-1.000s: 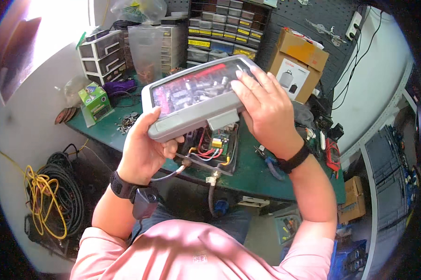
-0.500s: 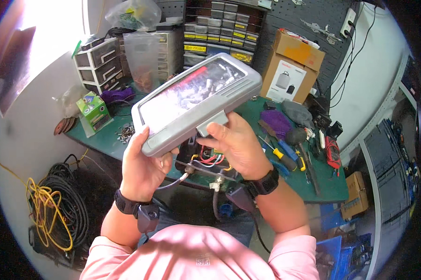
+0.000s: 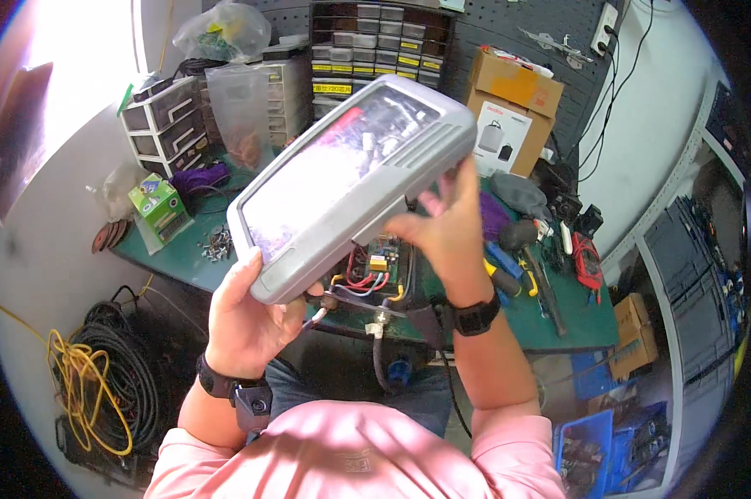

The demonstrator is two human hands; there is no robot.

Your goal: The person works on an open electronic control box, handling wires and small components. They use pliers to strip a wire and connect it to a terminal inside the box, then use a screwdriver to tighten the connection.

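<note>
A grey plastic case [image 3: 354, 224] with a clear window in its lid is held tilted above the bench. Several small metal pieces [image 3: 375, 145] show through the window, which is partly washed out by glare. My left hand [image 3: 255, 320] grips the case's lower left corner, thumb on top and fingers underneath. Beside the front long side, my right hand [image 3: 450, 233] has its thumb stretched toward the case edge and its fingers apart, some hidden behind the right end. Beneath the case, an opened device [image 3: 379, 270] with a circuit board and coloured wires is partly covered.
The green bench [image 3: 163, 258] bears a green box [image 3: 159, 208], loose screws [image 3: 217, 243], a hammer [image 3: 546, 291] and a red meter [image 3: 587, 262]. Small drawers [image 3: 375, 50] and a cardboard box [image 3: 513, 100] stand behind. Coiled cables [image 3: 101, 374] lie at left.
My right hand has come away from the case's front latch and moved up toward its right end, fingers spreading. The case has tilted somewhat, still in my left hand; the view has shifted slightly.
</note>
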